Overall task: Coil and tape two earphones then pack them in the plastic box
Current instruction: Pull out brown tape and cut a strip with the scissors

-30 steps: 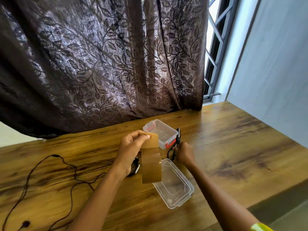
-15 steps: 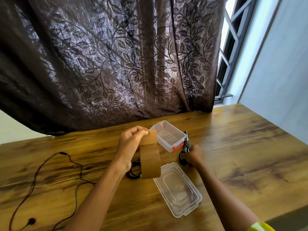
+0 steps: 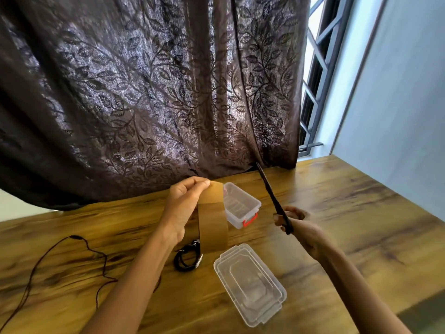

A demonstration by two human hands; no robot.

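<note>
My left hand (image 3: pixel 184 208) pinches the top end of a wide brown tape strip (image 3: pixel 213 222), which hangs down over the table. Below the strip lies a coiled black earphone (image 3: pixel 186 257). My right hand (image 3: pixel 296 221) grips black scissors (image 3: pixel 271 196), lifted off the table with the blades pointing up and away. A clear plastic box (image 3: pixel 240 204) with red clips stands open behind the tape. Its clear lid (image 3: pixel 249 286) lies flat nearer to me. A second earphone (image 3: pixel 79 247) lies uncoiled, its cable trailing across the left of the table.
The wooden table (image 3: pixel 349 213) ends at the right and near edges. A dark leaf-patterned curtain (image 3: pixel 144 92) hangs behind it, touching the table's far side. A barred window (image 3: pixel 315 75) and a pale wall are at the right.
My right hand has picked the scissors up from beside the box and raised them, blades pointing up. My left hand still holds the tape strip up. The view tilted slightly.
</note>
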